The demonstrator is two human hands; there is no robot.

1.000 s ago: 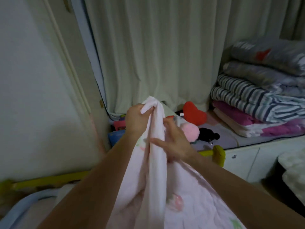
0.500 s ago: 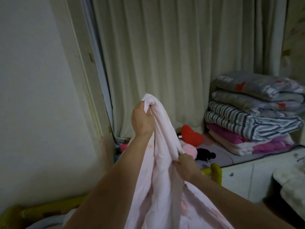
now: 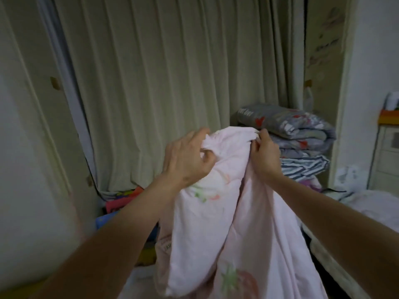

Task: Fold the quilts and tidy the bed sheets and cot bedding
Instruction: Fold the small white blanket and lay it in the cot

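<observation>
right hand [image 3: 265, 156] risen — now grips quilt [image 3: 233, 203] top

quilt [image 3: 218, 229], centre: pale pink, strawberry print in red-pink with green leaves | curtain [image 3: 164, 83], upper centre: plain beige-green | folded quilt stack [image 3: 302, 134], right of centre: grey with red and white motifs on top, navy-and-white stripes below | toys [image 3: 121, 201], lower left: red, blue

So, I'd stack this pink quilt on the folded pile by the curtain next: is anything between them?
Nothing visible: both the left hand and right hand grip the pink quilt, which hangs directly in front of the folded pile.
</observation>
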